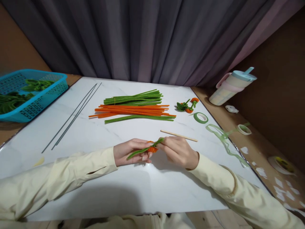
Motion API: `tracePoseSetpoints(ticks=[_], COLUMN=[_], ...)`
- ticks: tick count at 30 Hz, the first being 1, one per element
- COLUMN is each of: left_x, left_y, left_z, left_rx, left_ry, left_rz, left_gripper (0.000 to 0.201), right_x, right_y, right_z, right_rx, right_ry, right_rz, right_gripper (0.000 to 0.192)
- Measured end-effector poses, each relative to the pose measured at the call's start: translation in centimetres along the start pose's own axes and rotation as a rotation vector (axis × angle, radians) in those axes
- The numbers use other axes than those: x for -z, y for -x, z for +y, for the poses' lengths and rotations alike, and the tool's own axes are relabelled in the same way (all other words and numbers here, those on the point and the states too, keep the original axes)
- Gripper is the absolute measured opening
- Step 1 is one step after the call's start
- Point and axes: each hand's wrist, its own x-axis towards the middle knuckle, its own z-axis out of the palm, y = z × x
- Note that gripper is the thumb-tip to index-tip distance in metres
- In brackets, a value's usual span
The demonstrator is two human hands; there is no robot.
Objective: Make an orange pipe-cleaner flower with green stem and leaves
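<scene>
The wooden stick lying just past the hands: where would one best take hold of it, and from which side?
Probably near its middle, coming from above. The wooden stick lies flat on the white table, thin and straight, clear of the tape roll. Its left end sits close to the right hand, which, with the left hand, holds a green stem, so the right half is freer.
</scene>
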Motion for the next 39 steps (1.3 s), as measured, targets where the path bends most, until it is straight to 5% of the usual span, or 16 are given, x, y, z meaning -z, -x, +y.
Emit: tracePoseSetpoints(ticks=[8,21,39], left_x=[-0.5,-1.2,-1.3], left_y=[0.1,0.6,0.6], left_z=[0.1,0.6,0.4], left_rx=[-0.074,-0.135,-0.106], left_ry=[-0.112,-0.230,-0.400], left_rz=[0.055,0.032,0.014], left_gripper=[0.014,0.012,0.018], right_x=[0.4,0.7,2.8], right_y=[-0.3,-0.2,-2.0], right_z=[0.1,-0.1,0.5], right_rx=[0.164,-0.212,-0.304], right_ry=[0.119,-0.182,-0.606], right_rz=[-0.056,-0.053,-0.236], right_gripper=[0.022,0.020,0.015])
